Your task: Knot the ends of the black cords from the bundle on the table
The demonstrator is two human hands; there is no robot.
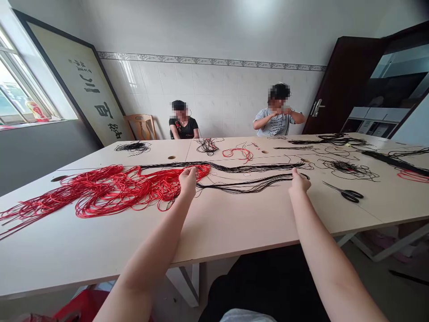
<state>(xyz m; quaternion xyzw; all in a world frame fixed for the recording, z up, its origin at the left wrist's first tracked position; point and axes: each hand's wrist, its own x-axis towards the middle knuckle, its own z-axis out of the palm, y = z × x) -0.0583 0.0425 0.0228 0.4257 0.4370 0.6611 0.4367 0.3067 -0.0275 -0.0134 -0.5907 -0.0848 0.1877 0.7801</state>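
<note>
Forearms (320, 237), fingers (295, 174) tight on black cords (216, 186)

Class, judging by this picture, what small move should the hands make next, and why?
Probably ease the right hand away from the left hand, since the black cords between them bow and spread apart.

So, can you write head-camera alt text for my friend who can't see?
A right hand seems to hold thin black cords over a pale wooden table; the left hand is by a tangled heap of red cord. Black-handled scissors lie at right; two people are opposite.
</note>
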